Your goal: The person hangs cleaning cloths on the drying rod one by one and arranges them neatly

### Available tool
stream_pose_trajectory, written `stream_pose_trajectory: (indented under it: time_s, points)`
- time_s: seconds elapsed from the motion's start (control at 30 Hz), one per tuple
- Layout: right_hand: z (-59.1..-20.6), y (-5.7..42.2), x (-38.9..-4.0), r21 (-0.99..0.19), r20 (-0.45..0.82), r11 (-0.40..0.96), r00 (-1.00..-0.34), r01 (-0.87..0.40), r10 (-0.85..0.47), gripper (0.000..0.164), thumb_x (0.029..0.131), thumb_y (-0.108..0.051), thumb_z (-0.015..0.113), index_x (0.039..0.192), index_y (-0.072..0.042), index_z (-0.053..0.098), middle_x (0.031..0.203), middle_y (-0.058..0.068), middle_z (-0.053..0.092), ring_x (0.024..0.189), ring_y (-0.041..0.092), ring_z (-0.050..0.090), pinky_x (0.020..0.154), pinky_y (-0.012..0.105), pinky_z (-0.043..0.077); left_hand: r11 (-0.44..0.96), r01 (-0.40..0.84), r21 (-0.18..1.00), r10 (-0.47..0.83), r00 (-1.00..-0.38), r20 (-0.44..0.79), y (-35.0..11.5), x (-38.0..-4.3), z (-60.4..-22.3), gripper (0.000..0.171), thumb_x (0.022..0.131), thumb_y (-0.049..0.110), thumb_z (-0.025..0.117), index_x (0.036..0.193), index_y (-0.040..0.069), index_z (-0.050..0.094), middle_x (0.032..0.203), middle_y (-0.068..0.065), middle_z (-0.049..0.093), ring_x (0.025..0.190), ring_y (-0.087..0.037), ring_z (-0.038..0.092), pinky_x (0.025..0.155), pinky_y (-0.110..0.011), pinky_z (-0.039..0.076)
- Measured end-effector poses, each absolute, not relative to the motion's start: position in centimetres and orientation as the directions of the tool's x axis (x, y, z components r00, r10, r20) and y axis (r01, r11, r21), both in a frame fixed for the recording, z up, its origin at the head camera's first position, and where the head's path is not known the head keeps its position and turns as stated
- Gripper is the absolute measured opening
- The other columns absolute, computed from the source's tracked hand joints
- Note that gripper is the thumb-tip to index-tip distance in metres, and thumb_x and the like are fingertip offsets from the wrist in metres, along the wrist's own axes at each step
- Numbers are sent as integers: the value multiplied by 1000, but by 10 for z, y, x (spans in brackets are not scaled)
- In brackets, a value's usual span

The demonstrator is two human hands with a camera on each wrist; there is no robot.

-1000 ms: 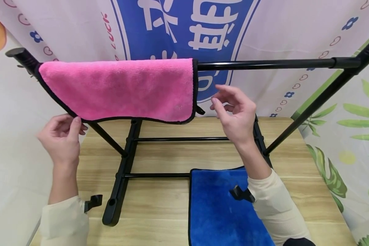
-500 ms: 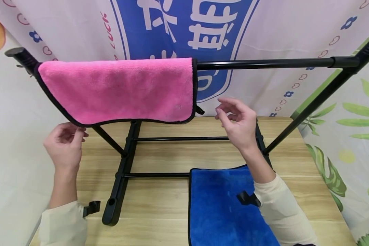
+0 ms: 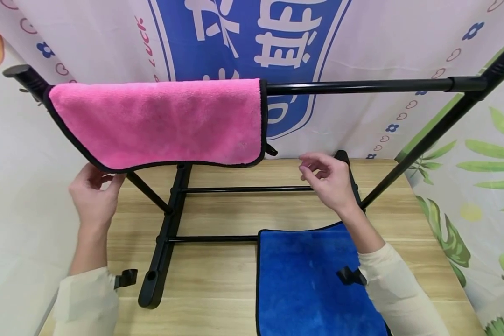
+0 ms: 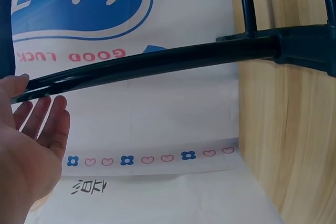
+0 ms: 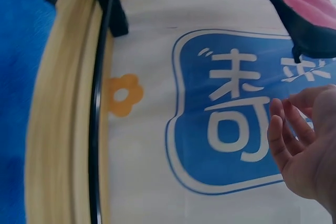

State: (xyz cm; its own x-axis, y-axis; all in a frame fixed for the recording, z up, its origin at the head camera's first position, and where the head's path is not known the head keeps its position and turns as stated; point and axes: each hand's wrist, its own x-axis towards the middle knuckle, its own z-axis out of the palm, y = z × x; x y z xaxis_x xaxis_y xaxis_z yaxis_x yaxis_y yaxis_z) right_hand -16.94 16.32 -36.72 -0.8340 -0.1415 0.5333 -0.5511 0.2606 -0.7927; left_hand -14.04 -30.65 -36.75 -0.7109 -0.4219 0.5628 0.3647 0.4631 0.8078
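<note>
A pink towel with black trim hangs over the left part of the black rack's top bar. At its lower left corner is my left hand, its fingertips partly hidden by the towel's edge. The left wrist view shows this hand's fingers relaxed beside a black rack pole, with the thumb by the dark trim. My right hand hovers right of the towel and below the top bar, fingers loosely bent around nothing. A small black loop sticks out at the towel's right edge.
A blue towel with black trim lies on the wooden table, partly under my right forearm. The rack's left foot and lower crossbars stand on the table. Printed cloth hangs behind.
My left hand has left its pinch on the towel's corner, dropped slightly and shifted right, fingertips behind the edge. The right hand has moved down and slightly right. The pink towel's lower left corner sits lower.
</note>
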Motion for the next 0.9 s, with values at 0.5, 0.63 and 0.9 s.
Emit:
stream_pose_trajectory:
  time_s: [0.5,0.63,0.9]
  points:
    - [-408,189,-166,-759,323,450,-872,-471,-368,19,93,5,72,112,1,74,91,14,75,75,25,71,61,25,58,456,281,844,-452,-745,491,-298,-143,-370,19,91,1,73,105,15,75,85,19,67,82,2,69,76,-10,55]
    - [-418,193,-164,-750,294,468,-869,-468,-399,18,93,4,72,111,-1,74,90,10,75,76,20,70,59,25,57,476,261,840,-444,-753,486,-300,-143,-371,19,92,2,74,103,17,74,84,19,66,82,3,68,76,-9,54]
    - [-434,201,-165,-719,152,519,-833,-463,-532,16,94,0,72,110,-1,75,92,3,74,82,16,69,69,30,59,535,231,813,-419,-762,493,-301,-144,-370,18,93,5,74,101,22,71,85,21,63,82,5,66,76,-7,52]
